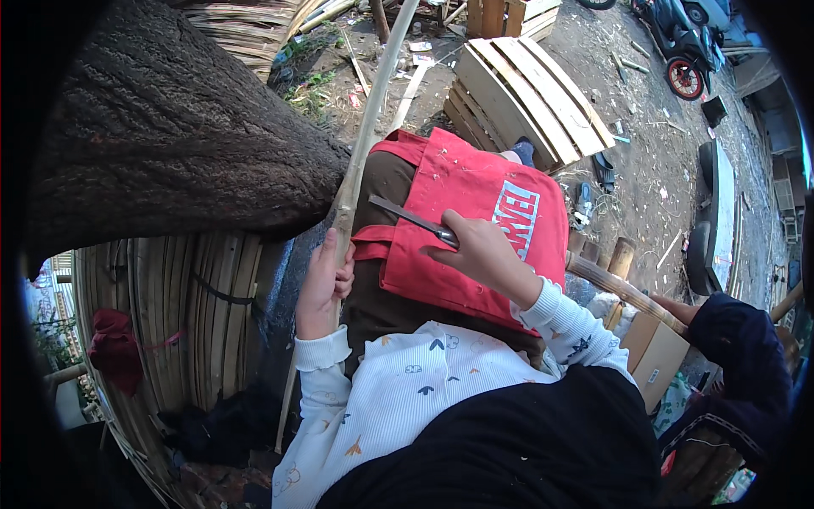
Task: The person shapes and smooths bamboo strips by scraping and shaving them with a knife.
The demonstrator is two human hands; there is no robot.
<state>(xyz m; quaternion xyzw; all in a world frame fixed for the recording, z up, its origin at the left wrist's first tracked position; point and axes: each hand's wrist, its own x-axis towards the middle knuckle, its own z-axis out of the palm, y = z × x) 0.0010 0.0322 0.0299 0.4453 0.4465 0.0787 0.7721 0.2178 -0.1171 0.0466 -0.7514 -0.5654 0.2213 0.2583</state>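
Observation:
A long pale bamboo pole [360, 153] slants up past my lap, its knobby joint just above my left hand [324, 284]. The fingers of that hand are wrapped round the pole. My right hand [487, 254] grips a knife [407, 218] by its handle; the narrow blade points left, its tip close to the pole but seemingly apart from it. Under my right hand a red cloth bag [454, 182] with pale printing lies over my thighs, with small light shavings on it.
A thick tree trunk [186, 136] crosses the left side. Split bamboo strips [170, 314] stand below it. Wooden crates [530, 97] lie ahead, near sandals [604, 172]. A motorbike [682, 55] is parked far right. Another person's dark sleeve [738, 339] shows beside a bamboo rail [627, 293].

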